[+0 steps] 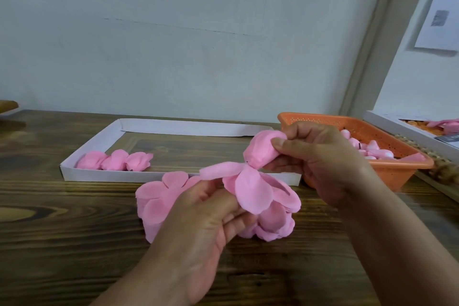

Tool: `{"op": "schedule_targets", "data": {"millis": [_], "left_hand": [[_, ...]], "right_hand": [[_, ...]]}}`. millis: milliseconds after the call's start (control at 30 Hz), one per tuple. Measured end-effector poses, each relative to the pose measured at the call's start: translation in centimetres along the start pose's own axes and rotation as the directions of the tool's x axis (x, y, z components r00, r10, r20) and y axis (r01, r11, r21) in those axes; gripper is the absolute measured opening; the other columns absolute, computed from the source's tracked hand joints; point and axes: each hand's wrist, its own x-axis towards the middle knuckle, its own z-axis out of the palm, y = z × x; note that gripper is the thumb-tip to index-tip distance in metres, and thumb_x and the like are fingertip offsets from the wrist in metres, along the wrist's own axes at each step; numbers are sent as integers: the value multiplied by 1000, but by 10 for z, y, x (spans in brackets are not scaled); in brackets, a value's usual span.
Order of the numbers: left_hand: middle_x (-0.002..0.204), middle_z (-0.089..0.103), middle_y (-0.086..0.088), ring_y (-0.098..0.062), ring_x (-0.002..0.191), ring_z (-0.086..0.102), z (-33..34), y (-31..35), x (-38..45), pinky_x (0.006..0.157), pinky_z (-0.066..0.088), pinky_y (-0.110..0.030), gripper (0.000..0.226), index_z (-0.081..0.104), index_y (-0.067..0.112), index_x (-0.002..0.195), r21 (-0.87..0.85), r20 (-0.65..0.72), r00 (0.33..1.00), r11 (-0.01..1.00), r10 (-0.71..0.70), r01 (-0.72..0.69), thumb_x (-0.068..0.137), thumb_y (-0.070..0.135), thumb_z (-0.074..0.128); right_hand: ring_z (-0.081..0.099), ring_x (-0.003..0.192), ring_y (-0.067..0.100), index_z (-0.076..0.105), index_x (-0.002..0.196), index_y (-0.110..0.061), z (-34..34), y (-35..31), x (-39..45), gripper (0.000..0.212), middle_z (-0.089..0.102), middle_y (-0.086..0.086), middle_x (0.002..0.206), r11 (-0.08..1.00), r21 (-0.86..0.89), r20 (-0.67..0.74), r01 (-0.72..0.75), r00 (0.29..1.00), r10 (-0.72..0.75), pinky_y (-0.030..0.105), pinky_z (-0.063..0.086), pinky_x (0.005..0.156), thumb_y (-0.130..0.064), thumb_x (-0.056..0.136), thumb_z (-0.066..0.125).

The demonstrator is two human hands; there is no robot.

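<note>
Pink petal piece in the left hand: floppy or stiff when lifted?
Probably floppy: the petal piece sags between the left hand and the bud in the right hand. Likely very light, since fingertips alone carry it.

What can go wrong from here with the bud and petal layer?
1. The thin petal layer, bent in the left hand, may tear or slip where it meets the bud pinched by the right hand.
2. The loose petal stack lies right under both hands; a brush could scatter it.
</note>
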Motion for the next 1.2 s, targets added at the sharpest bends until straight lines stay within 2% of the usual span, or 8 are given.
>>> {"op": "schedule_targets", "data": {"millis": [167, 400, 533, 700, 833, 967, 1133, 1200], "left_hand": [[94, 73, -21, -23, 75, 71, -1, 3, -3, 58, 57, -28, 35, 76, 6, 83, -102, -42, 998, 994, -48, 44, 49, 14, 74], [80, 74, -14, -19, 64, 68, -2, 3, -5, 57, 55, -23, 17, 78, 21, 79, 156, -95, 992, 986, 78, -63, 69, 12, 70], [76, 75, 5, -4, 63, 66, -5, 3, -4, 60, 53, -18, 31, 78, 35, 80, 339, -130, 974, 931, 187, -134, 83, 7, 64], [47, 59, 15, 5, 44, 50, -9, 10, -4, 49, 38, -4, 26, 69, 26, 58, 583, -95, 923, 773, 373, -252, 80, 13, 63], [48, 57, 18, 4, 46, 52, -13, 11, -2, 48, 37, -4, 27, 72, 23, 70, 667, -55, 911, 694, 409, -271, 86, 4, 61], [60, 68, 10, -2, 50, 60, -9, 8, 2, 45, 43, -11, 36, 78, 24, 74, 518, -133, 927, 822, 352, -237, 83, -8, 62], [73, 74, -3, -11, 60, 69, 2, 2, 8, 46, 52, -21, 26, 64, 12, 103, -35, -304, 947, 993, 100, -116, 83, -3, 58], [74, 74, -11, -17, 60, 70, 5, 1, 9, 47, 55, -25, 15, 71, 1, 91, -173, -271, 962, 984, -16, -32, 83, 1, 58]], "right_hand": [[66, 65, 34, 61, 63, -8, -1, 2, 0, 24, 68, 18, 67, 999, 32, 4, -24, 1000, 23, 41, 57, 71, 3, 83, 59], [67, 58, 26, 64, 58, -13, -3, 2, -1, 5, 68, 16, 65, 999, 36, 60, -22, 998, 20, 33, 58, 63, -14, 62, 68], [67, 55, 24, 66, 57, -13, -6, 1, -2, 6, 68, 16, 64, 997, 64, 89, -35, 996, 29, 27, 57, 56, -18, 57, 69], [67, 56, 24, 66, 60, -11, -6, 0, -2, 8, 68, 16, 65, 999, 43, 102, -22, 995, 18, 29, 57, 60, -18, 57, 69], [67, 57, 25, 62, 69, -2, -2, -4, -5, 18, 68, 20, 66, 998, 5, 110, 66, 992, -66, 30, 57, 60, -15, 59, 68], [67, 60, 24, 61, 74, 3, 3, -9, -9, 6, 69, 23, 68, 972, -147, 104, 184, 980, -170, 33, 56, 65, 5, 78, 65], [66, 56, 13, 62, 71, -3, 8, -12, -10, 14, 69, 13, 62, 951, -221, 103, 214, 975, -195, 19, 53, 59, 8, 81, 62], [66, 56, 12, 63, 73, -2, 9, -11, -10, 13, 70, 13, 63, 940, -261, 102, 220, 974, -200, 21, 54, 58, 8, 81, 62]]}}
